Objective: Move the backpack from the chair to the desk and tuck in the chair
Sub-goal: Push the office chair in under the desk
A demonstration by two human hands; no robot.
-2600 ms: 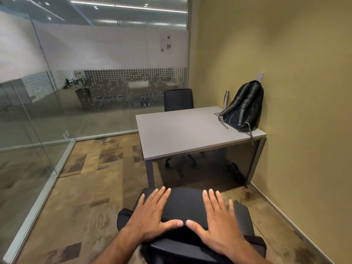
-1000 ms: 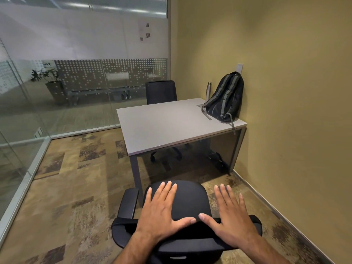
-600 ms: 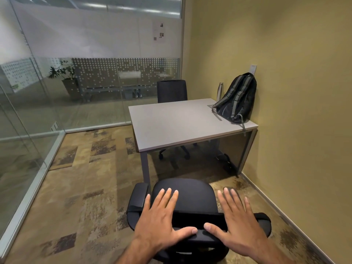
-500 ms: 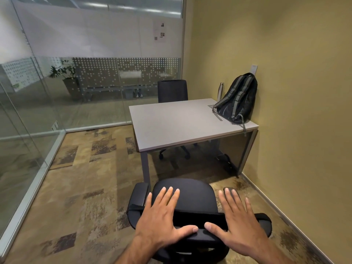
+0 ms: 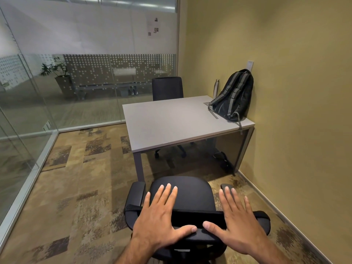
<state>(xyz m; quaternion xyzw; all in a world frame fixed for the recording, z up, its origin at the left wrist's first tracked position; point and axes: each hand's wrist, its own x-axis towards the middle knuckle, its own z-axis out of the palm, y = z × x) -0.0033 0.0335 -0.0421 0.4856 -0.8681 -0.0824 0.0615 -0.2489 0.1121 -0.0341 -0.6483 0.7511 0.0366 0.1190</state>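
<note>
The black backpack point(image 5: 233, 98) stands upright on the far right corner of the grey desk point(image 5: 171, 121), leaning against the yellow wall. One strap hangs over the desk's front edge. The black office chair point(image 5: 186, 189) stands on the carpet in front of the desk, its seat facing the desk and outside the desk's edge. My left hand point(image 5: 160, 220) and my right hand point(image 5: 238, 223) lie flat on top of the chair's backrest, fingers spread, thumbs along its near edge.
A second black chair point(image 5: 167, 88) is tucked in at the desk's far side. A steel bottle point(image 5: 216, 88) stands behind the backpack. Glass walls point(image 5: 28, 111) close off the left and back, and the yellow wall point(image 5: 295, 111) the right. Cables lie under the desk.
Both hands have stayed flat on the backrest. Since the earliest frame more of the chair's seat and armrests shows and the desk looks farther off; in the last half second hardly anything moved.
</note>
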